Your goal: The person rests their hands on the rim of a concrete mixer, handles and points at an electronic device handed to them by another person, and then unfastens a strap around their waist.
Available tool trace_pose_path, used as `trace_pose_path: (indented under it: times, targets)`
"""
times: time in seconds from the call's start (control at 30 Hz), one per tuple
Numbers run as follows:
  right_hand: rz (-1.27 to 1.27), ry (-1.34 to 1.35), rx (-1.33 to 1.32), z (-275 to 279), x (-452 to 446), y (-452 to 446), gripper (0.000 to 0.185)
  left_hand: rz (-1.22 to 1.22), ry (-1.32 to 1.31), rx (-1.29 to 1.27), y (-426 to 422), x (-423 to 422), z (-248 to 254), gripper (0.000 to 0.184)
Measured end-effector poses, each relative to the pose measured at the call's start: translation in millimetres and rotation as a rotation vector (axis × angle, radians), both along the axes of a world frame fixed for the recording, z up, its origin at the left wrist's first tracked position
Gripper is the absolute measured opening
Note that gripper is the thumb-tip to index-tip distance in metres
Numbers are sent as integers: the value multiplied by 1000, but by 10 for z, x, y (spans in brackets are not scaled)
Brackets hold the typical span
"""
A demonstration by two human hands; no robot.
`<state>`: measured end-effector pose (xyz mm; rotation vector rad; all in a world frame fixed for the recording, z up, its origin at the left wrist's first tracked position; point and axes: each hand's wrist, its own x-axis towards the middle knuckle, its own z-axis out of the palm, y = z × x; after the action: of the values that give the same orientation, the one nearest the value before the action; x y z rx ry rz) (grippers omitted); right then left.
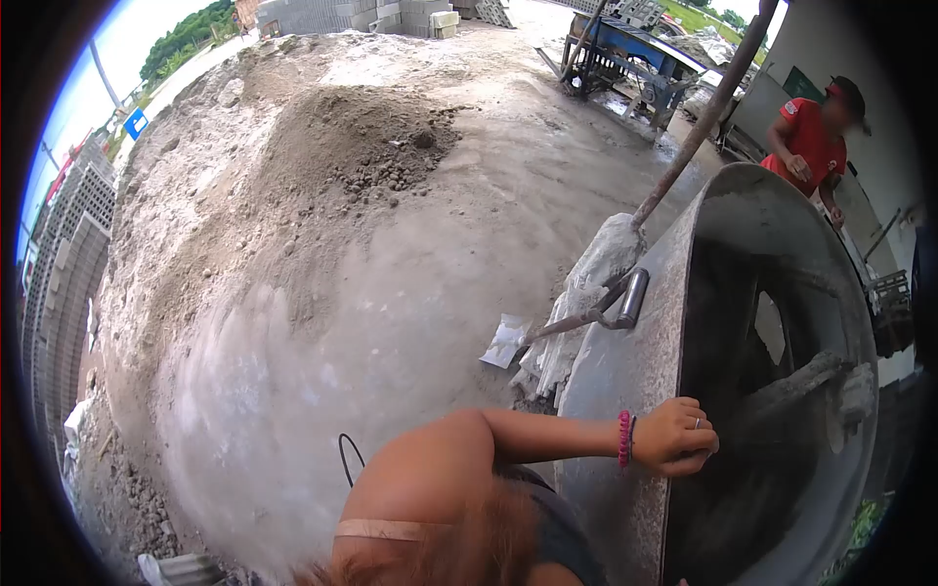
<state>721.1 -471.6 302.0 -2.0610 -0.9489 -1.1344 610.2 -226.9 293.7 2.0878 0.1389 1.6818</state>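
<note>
My left hand (pixel 676 438) is closed, its fingers curled over the near rim of a large metal mixer drum (pixel 635 391). A pink beaded bracelet (pixel 624 438) circles the wrist, and a ring is on one finger. What the fingers hold, if anything, is hidden. Inside the drum a thick, crusted mixing arm (pixel 796 383) crosses the dark interior. A D-shaped tool handle (pixel 633 299) leans against the drum's outer side, close to a grey, mortar-crusted piece (pixel 604 259). My right hand does not show.
A pile of sand and gravel (pixel 342 146) lies on the dusty ground ahead. Stacked concrete blocks (pixel 73 264) stand at the left, and a blue machine (pixel 630 59) at the back. A person in a red shirt (pixel 809 137) stands beyond the drum. A slanting pole (pixel 703 122) rises beside it.
</note>
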Motion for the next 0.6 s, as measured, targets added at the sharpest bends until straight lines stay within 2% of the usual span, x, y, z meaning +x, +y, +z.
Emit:
trace_pose_path:
  times: [0.03, 0.1, 0.17, 0.23, 0.3, 0.4, 0.5, 0.57, 0.6]
  targets:
    - [-23, -61, -31, 130, -78, 38, 30, 10, 34, -1, 7, 18, 52, 8]
    - [231, 5, 11, 55, 131, -90, 20, 60, 156, -57, -32, 46, 131, 10]
    - [259, 557, 153, 91, 122, -153, 23, 33, 337, -145, -145, 71, 264, 14]
    - [495, 720, 128, 344, 167, -296, 24, -50, 397, -111, -299, 147, 393, 17]
    - [593, 422, 41, 654, 181, -326, 30, -157, 489, -62, -436, 268, 483, 20]
    - [1036, 84, 272, 1273, -82, -457, 30, -205, 690, -46, -562, 480, 503, 28]
    - [1461, -137, 457, 1731, -343, -818, 26, -140, 1028, -1, -528, 569, 265, 38]
    - [1681, -252, 507, 1881, -443, -961, 26, -99, 1318, -104, -552, 551, 434, 44]
    - [1720, -289, 483, 1947, -478, -958, 31, -98, 1277, -86, -536, 551, 398, 45]
